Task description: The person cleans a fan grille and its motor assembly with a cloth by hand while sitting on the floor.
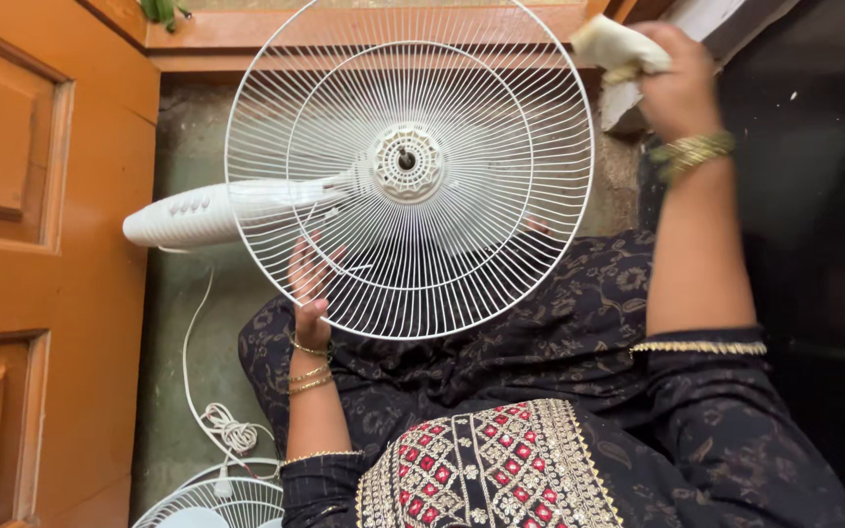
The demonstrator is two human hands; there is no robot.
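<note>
At the far left stands an orange wooden door (12,244), and beside it, on the greenish floor (173,391), a white cord (227,430) coils near a second grille (212,504) at the near edge. The fan's white control housing (183,217) points left from the round wire fan guard (409,166), which stands tilted over the person's lap in the middle of the scene. The left hand (307,284) is behind the guard's lower left rim, its grip closed on the wires to hold it. At the upper right rim, the right hand (679,88) pinches a pale cloth (616,47) pressed against the wire edge. Wiping goes best, I judge, with the left hand bracing firmly and the cloth following each wire along the rim.
</note>
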